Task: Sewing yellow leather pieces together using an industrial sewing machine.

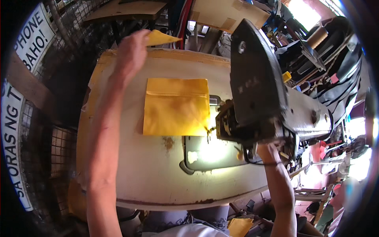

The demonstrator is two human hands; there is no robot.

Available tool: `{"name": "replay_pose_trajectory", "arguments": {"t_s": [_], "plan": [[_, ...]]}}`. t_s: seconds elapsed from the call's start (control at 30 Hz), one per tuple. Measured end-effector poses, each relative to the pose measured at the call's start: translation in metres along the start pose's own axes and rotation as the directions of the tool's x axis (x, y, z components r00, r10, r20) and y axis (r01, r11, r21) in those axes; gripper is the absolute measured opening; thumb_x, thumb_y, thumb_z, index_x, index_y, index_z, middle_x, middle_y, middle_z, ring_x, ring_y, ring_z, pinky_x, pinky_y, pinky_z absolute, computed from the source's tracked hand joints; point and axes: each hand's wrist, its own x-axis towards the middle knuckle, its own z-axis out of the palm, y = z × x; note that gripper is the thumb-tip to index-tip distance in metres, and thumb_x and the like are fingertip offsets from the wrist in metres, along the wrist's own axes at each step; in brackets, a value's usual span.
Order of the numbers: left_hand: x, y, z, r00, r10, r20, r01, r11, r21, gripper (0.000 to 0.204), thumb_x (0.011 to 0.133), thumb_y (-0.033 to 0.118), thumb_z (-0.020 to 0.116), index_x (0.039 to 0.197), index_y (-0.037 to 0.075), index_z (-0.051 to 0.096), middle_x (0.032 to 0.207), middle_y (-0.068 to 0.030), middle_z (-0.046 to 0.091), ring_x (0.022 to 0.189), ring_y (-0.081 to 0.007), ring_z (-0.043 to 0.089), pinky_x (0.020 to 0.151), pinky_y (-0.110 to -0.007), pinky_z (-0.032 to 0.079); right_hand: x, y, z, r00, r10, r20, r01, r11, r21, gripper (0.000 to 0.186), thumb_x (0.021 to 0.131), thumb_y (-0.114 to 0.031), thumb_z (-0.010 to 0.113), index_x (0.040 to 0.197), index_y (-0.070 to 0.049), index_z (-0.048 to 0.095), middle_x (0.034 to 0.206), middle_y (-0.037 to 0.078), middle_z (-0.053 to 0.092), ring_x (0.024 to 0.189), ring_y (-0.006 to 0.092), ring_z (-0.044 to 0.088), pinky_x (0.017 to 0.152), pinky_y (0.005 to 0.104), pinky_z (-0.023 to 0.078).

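At the table's far left edge my left hand [133, 49] is closed round a yellow piece of cloth [161, 38], whose pointed end sticks out to the right. A flat, squarish yellow cloth panel [175, 112] lies on the table, with a stitched line across its upper part. Its lower right corner reaches the needle area of a dark sewing machine [258, 75]. Under the machine's arm, my right hand [267, 152] is partly covered by the machine, and its fingers are hidden.
A lamp glow lights the machine's bed plate [209, 156], set into the worn pale tabletop [146, 177]. More yellow cloth [240, 227] lies low near my lap. White signs [34, 37] and wire mesh stand left; clutter fills the right, with a thread spool [317, 37] there.
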Motion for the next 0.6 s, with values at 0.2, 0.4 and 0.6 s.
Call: {"name": "replay_pose_trajectory", "arguments": {"t_s": [0.2,0.4,0.6], "plan": [[-0.129,0.077,-0.155,0.922,0.243,0.303,-0.172,0.955,-0.242,0.038,0.085,-0.004,0.054,0.117,0.006,0.071,0.121,-0.013,0.07,0.117,-0.0339,0.065,0.101,-0.044,0.049,-0.143,-0.039,-0.07,0.949,0.307,0.072,-0.314,0.939,0.138,0.041,0.091,-0.004,0.066,0.132,-0.008,0.059,0.108,0.019,0.061,0.083,0.0372,0.065,0.071,0.0448,0.053],[-0.28,0.116,-0.172,0.696,0.266,0.667,-0.27,0.958,-0.101,0.056,0.077,-0.005,0.063,0.13,0.01,0.066,0.151,-0.009,0.05,0.146,-0.0296,0.04,0.122,-0.052,0.027,-0.169,-0.044,-0.048,0.912,0.388,-0.135,-0.374,0.92,0.116,0.043,0.092,-0.003,0.065,0.134,-0.007,0.059,0.104,0.016,0.062,0.089,0.0353,0.064,0.077,0.0442,0.052],[-0.327,0.113,-0.166,0.844,0.13,0.521,-0.142,0.99,-0.017,0.062,0.073,-0.01,0.059,0.131,0.011,0.066,0.15,-0.0072,0.053,0.146,-0.0291,0.041,0.123,-0.05,0.027,-0.172,-0.035,-0.042,0.942,0.284,-0.178,-0.276,0.959,0.07,0.036,0.091,-0.004,0.065,0.128,-0.005,0.066,0.107,0.016,0.063,0.102,0.0336,0.059,0.092,0.0457,0.047]]}}
